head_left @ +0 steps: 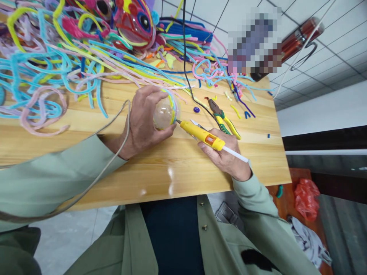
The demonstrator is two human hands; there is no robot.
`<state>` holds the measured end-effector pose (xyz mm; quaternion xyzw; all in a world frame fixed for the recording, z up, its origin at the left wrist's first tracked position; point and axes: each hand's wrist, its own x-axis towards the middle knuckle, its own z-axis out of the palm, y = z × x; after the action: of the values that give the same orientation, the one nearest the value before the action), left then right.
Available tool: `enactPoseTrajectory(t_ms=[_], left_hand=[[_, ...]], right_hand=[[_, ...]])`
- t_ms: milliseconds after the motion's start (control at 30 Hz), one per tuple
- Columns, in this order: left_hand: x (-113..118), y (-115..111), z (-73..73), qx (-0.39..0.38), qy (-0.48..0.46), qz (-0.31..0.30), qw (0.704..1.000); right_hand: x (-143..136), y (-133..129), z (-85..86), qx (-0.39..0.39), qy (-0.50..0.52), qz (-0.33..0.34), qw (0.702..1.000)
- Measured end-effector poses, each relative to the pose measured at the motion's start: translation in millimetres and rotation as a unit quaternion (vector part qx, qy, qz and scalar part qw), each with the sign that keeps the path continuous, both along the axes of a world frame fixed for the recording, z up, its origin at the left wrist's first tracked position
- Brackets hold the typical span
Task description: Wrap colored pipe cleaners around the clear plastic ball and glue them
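My left hand (145, 118) is closed around a clear plastic ball (163, 114), which has yellow, blue and lilac fuzzy strips along its right side. In my right hand (225, 154) is a yellow glue gun (200, 133), a white glue stick (235, 154) poking out of its back end. The gun's nozzle points left, at or very close to the ball's strip-covered edge; whether they touch I cannot tell. Pliers (219, 114) with green and yellow handles lie just beyond the gun. Part of a small blade-like tool (197, 124) shows behind the gun.
Many colourful pipe cleaners (51, 72) cover the back and left of the wooden table (137, 172). A decorated red ball with a big eye (137, 25) stands among them. A black cable (185, 49) crosses the table, and a grey cord (114, 152) passes over my left arm.
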<state>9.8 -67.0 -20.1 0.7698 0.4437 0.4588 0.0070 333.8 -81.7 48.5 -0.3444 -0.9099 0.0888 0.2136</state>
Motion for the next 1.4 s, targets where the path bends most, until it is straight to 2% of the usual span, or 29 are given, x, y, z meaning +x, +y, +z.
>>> enactPoseTrajectory(t_ms=[100, 267, 467, 733, 1033, 1167, 1300, 1400], left_hand=[[-0.8, -0.6, -1.2, -0.038, -0.037, -0.008, 0.999], [0.8, 2.2, -6.4, 0.028, -0.026, -0.01, 0.999], [4.9, 0.6, -4.3, -0.006, -0.064, -0.004, 0.998], [2.5, 4.7, -8.5, 0.014, -0.03, -0.004, 0.999], [4.6, 4.7, -7.9, 0.04, -0.026, -0.005, 0.999], [2.9, 6.3, -9.7, 0.029, -0.038, -0.006, 0.999], [-0.2, 3.9, -5.1, 0.01, -0.035, -0.014, 0.999], [-0.8, 1.2, 0.6, -0.008, -0.024, 0.006, 1.0]], right_hand=[[0.6, -0.8, -1.2, -0.012, 0.0, -0.009, 1.0], [-1.4, -2.4, -0.9, -0.002, -0.008, -0.017, 1.0], [-4.4, -3.1, -0.4, 0.001, -0.007, -0.019, 1.0], [-3.9, -2.6, -0.1, 0.009, -0.008, -0.011, 1.0], [-2.8, -4.0, -1.0, -0.02, -0.026, -0.03, 0.999], [-3.8, -2.6, -2.6, -0.002, -0.01, -0.021, 1.0], [-3.1, 0.2, -6.2, 0.004, 0.01, -0.004, 1.0], [-1.6, 1.2, -7.0, -0.002, 0.016, -0.002, 1.0]])
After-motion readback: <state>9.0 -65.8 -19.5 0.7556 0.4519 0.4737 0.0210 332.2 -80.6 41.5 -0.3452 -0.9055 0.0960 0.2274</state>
